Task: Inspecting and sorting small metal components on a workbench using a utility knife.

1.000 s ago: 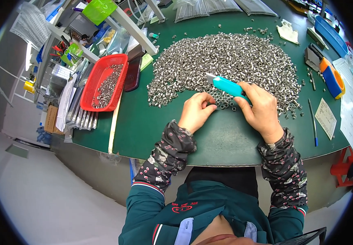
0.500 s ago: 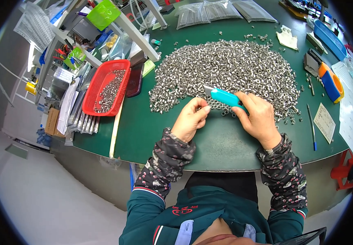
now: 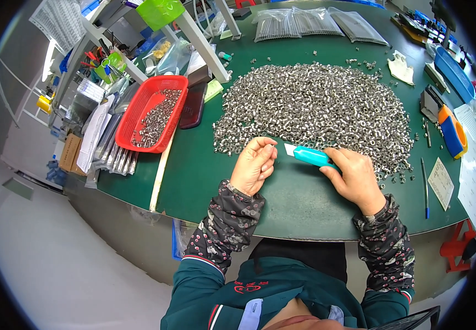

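My right hand (image 3: pixel 356 179) is wrapped round a turquoise utility knife (image 3: pixel 312 156), its blade out and pointing left. Just left of the blade tip, my left hand (image 3: pixel 253 165) is closed in a pinch of thumb and forefinger. Whatever those fingertips hold is too small and too covered to make out. Beyond both hands spreads a big heap of small silvery metal rings (image 3: pixel 309 104). Both hands are above the near part of the green table (image 3: pixel 304 212), on the heap's near side.
A red plastic basket (image 3: pixel 139 104) with more metal rings stands on the left, beside a dark flat case (image 3: pixel 193 105). Bagged metal rods (image 3: pixel 298 25) lie at the back. On the right are a blue-and-orange tape dispenser (image 3: pixel 452 132), a pen (image 3: pixel 425 190) and a paper card (image 3: pixel 441 183).
The knife and my right hand have dropped nearer to me, away from the heap's edge. The blade now points at my left fingertips. The whole view has shifted slightly.
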The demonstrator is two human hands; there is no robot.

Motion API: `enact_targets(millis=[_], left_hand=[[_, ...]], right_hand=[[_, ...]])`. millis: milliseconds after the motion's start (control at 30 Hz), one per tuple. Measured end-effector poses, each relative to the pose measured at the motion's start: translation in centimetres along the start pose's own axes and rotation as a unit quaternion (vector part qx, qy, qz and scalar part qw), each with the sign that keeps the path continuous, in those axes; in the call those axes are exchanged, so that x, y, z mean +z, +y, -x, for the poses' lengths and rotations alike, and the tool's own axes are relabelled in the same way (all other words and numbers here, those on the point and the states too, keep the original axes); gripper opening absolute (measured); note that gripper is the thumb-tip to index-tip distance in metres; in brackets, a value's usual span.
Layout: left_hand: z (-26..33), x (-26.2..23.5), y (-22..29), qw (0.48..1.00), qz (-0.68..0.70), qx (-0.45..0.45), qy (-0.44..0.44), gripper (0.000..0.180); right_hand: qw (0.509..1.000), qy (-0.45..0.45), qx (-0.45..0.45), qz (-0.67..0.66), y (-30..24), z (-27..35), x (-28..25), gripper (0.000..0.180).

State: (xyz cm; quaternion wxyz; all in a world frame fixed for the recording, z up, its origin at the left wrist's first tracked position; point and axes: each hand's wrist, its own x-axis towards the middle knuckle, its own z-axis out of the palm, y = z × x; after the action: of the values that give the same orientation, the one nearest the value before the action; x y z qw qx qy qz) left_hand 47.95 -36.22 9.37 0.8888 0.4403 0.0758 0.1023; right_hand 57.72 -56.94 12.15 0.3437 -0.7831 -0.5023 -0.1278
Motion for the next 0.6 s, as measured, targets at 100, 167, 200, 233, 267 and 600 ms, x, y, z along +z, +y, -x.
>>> enact_targets(millis=[100, 167, 200, 233, 267, 600], left_hand=[[0.07, 0.1, 0.14, 1.0, -0.014, -0.004, -0.013, 0.014], [0.08, 0.53, 0.21, 0.999, -0.043, -0.001, 0.004, 0.013], [0.07, 0.56, 0.26, 0.999, -0.042, -0.002, 0.004, 0.013], [0.06, 0.57, 0.35, 1.0, -0.022, -0.008, 0.004, 0.013], [0.05, 0.58, 0.37, 1.0, -0.001, -0.014, 0.004, 0.013], [0.08, 0.49, -0.06, 0.999, -0.044, -0.01, 0.012, 0.01]], right_hand=[[1.0, -0.024, 0.006, 0.006, -0.24, -0.04, -0.11, 0.023], [1.0, -0.029, 0.011, 0.003, -0.24, -0.04, -0.09, 0.023], [0.999, -0.033, 0.015, -0.001, -0.21, -0.03, -0.09, 0.022], [0.999, -0.033, 0.016, 0.0, -0.21, -0.03, -0.08, 0.022], [0.999, -0.037, 0.018, -0.002, -0.23, -0.05, -0.07, 0.023], [0.996, -0.082, 0.041, -0.016, -0.29, 0.07, 0.02, 0.021]])
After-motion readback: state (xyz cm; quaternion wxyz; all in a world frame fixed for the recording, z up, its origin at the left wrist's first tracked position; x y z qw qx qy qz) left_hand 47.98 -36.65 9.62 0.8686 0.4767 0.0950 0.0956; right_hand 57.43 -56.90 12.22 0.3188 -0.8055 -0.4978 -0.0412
